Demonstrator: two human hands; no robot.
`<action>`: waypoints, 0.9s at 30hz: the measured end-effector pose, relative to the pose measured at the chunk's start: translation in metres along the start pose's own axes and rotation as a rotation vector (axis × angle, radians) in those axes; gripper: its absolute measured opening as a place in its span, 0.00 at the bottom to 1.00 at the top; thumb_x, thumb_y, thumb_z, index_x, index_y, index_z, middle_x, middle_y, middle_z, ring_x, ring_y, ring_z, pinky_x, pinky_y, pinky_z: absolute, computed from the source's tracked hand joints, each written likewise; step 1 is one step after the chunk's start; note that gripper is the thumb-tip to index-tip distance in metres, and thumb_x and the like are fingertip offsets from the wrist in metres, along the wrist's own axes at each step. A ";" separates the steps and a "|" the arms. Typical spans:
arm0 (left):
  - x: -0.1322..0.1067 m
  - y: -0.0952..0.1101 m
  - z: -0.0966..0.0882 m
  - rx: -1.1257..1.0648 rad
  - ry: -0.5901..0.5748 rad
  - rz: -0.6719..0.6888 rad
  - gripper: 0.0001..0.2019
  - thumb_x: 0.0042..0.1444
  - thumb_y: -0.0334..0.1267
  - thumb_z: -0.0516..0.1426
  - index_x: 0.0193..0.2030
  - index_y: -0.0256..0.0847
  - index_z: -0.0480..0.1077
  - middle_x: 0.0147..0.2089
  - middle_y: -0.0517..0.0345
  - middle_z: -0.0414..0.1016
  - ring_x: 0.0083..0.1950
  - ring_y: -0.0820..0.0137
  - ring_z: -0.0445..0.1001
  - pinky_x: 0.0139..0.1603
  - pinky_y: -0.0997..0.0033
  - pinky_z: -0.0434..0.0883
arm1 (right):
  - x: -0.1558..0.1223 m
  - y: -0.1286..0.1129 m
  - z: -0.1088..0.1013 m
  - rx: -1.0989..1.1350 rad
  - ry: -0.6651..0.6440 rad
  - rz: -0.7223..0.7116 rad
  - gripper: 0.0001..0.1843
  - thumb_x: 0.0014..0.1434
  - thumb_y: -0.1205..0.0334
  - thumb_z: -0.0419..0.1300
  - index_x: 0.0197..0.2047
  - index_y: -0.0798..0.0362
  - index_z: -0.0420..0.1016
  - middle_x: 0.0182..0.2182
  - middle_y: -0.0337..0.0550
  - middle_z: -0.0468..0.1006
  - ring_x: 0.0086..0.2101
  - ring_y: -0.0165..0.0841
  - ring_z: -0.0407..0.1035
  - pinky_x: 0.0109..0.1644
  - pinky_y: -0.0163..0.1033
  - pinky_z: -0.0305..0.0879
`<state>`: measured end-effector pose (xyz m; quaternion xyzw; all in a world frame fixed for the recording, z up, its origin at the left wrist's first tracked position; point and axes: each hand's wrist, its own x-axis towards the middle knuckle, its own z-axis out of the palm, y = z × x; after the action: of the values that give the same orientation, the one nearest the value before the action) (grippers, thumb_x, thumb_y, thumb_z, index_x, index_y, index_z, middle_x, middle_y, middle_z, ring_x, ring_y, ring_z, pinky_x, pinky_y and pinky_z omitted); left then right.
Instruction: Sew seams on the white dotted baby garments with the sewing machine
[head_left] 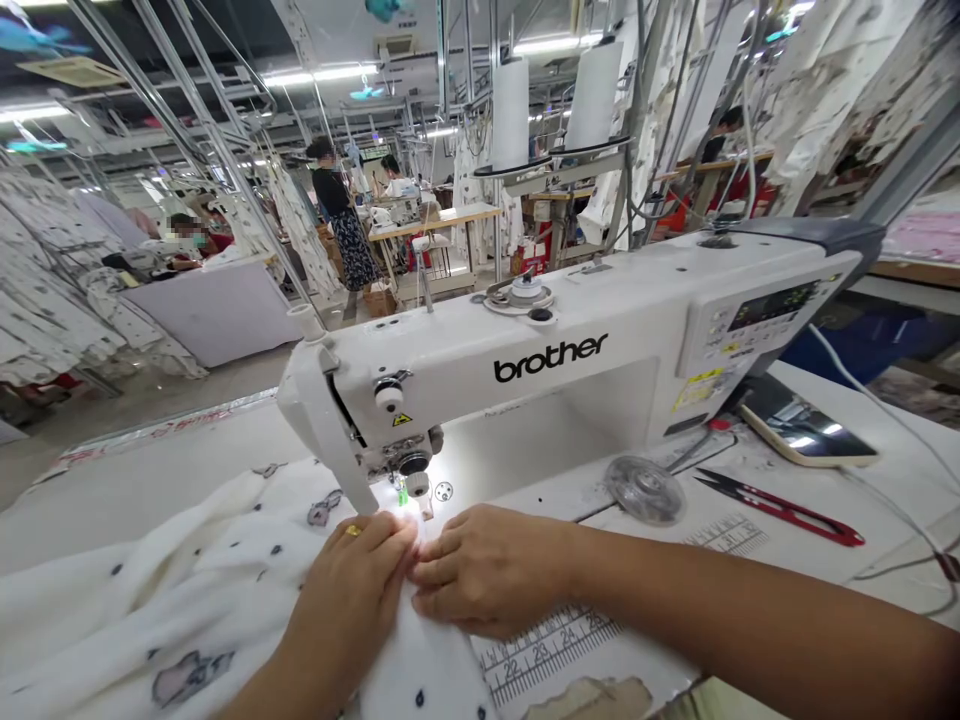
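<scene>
Left hand (351, 572), right hand (487, 570) | fingers bent on cloth (214, 565), grip unclear | white, rumpled, dark-spotted

The left hand (351, 575) wears a yellow ring (353, 530) (gold-toned, it seems); both forearms (720, 595) are bare.

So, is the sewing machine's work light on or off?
On: beneath the head of the sewing machine, a bright glow lights the cloth near the left hand. The bulb itself isn't visible.
</scene>
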<state>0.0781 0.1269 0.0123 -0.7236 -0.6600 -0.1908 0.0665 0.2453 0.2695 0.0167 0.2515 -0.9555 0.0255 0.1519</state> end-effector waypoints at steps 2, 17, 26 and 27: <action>0.000 -0.002 0.001 0.047 -0.022 0.021 0.12 0.64 0.28 0.48 0.45 0.42 0.72 0.43 0.55 0.76 0.44 0.63 0.74 0.46 0.59 0.71 | 0.001 -0.001 0.000 -0.012 -0.008 0.024 0.09 0.67 0.64 0.52 0.43 0.55 0.73 0.40 0.41 0.77 0.45 0.33 0.69 0.49 0.39 0.62; -0.039 0.005 -0.021 0.227 -0.005 0.062 0.22 0.64 0.32 0.49 0.65 0.44 0.62 0.67 0.52 0.66 0.69 0.58 0.61 0.64 0.53 0.64 | 0.005 0.003 -0.001 0.049 0.092 0.085 0.14 0.71 0.63 0.49 0.50 0.58 0.73 0.47 0.47 0.78 0.52 0.34 0.68 0.60 0.40 0.59; -0.100 0.011 0.003 0.289 0.059 -0.167 0.25 0.66 0.43 0.49 0.68 0.42 0.55 0.67 0.43 0.64 0.67 0.51 0.62 0.59 0.42 0.65 | 0.012 -0.005 -0.026 0.094 0.014 0.125 0.18 0.65 0.50 0.60 0.48 0.56 0.76 0.46 0.46 0.80 0.44 0.38 0.70 0.50 0.43 0.63; -0.098 0.005 0.004 0.273 0.035 -0.185 0.24 0.66 0.42 0.48 0.67 0.41 0.56 0.68 0.42 0.63 0.69 0.50 0.60 0.61 0.39 0.63 | 0.013 -0.015 -0.032 0.114 0.004 0.159 0.19 0.65 0.48 0.60 0.49 0.56 0.75 0.47 0.46 0.79 0.46 0.38 0.69 0.51 0.43 0.63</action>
<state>0.0785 0.0367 -0.0264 -0.6405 -0.7423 -0.1174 0.1579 0.2509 0.2545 0.0507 0.1830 -0.9692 0.0922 0.1365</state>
